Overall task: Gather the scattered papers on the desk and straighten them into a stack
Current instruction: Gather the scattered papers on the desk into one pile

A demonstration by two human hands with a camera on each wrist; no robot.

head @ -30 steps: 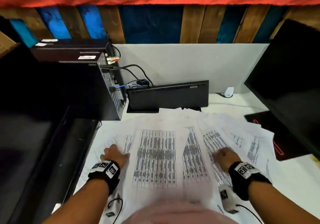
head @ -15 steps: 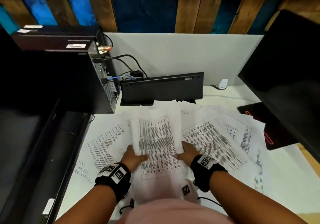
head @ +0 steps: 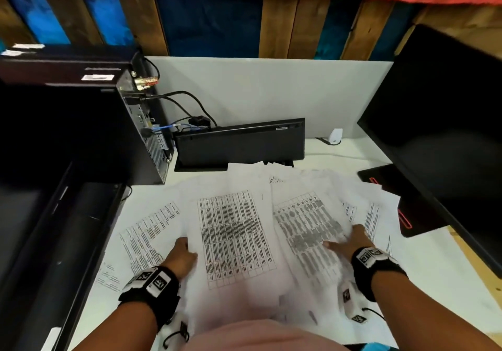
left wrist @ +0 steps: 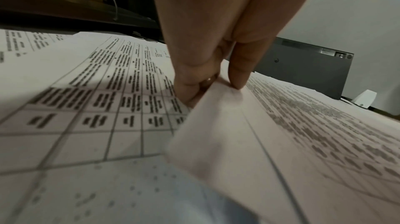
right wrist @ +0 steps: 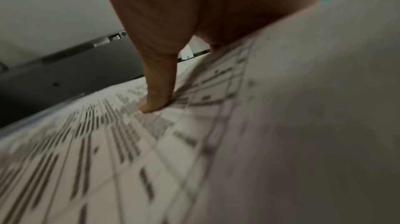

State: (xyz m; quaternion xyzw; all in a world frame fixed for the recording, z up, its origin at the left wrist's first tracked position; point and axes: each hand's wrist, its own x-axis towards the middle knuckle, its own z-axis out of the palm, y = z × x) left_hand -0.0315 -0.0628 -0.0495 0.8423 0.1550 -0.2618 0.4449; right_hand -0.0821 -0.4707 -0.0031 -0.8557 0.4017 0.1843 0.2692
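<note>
Head view, papers: printed sheets (head: 233, 231) lie fanned and overlapping across the white desk (head: 423, 274), from the near edge back to the foot of a black keyboard (head: 239, 144) that stands on its edge against the white partition (head: 271, 89).
Head view, left hand: the left hand (head: 180, 257) is at the left edge of the middle sheet, fingers tucked under that edge, thumb side on top.
Head view, right hand: the right hand (head: 350, 242) lies on the sheet to the right (head: 307, 223); its fingers are partly hidden by paper.
Head view, surroundings: a black computer case (head: 81, 122) with cables stands to the left, a dark monitor (head: 445, 122) to the right.

Left wrist view, grip: thumb and fingers (left wrist: 190, 80) of the left hand (left wrist: 216, 39) pinch the raised edge of one sheet (left wrist: 238, 133), a narrow hold on paper. More printed sheets (left wrist: 86, 107) lie flat under it.

Right wrist view, grip: the thumb (right wrist: 158, 90) of the right hand (right wrist: 184, 13) presses down on a printed sheet (right wrist: 108, 142). A second sheet (right wrist: 303, 107) curves up on the right and hides the fingers, so I cannot tell whether they curl under the paper. The picture is blurred.
</note>
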